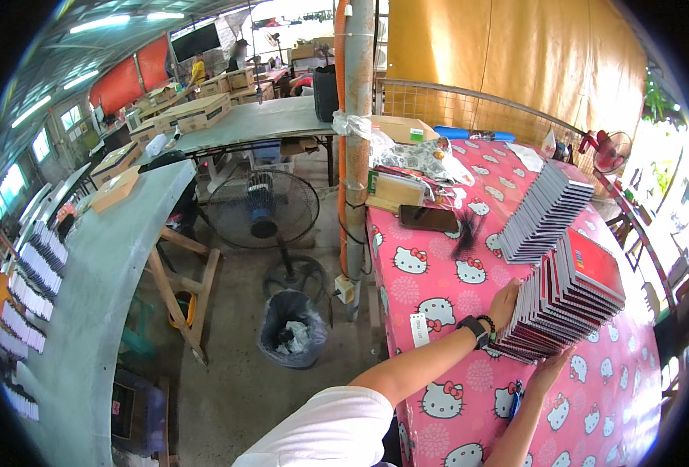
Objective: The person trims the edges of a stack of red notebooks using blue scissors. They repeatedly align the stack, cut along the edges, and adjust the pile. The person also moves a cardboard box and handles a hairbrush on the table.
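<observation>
Two stacks of notebooks fanned out on the pink table [438,288]: near stack [570,300] with red covers, far stack [545,208] grey. Left hand [506,302] flat and open against the near stack's left end, one black watch [474,328] and one bead bracelet [487,321] at the wrist. Right hand [550,366] open, fingers spread under the same stack's near edge. One dark phone [428,218] lying beyond. One fan [262,208] and one bin [292,328] on the floor.
</observation>
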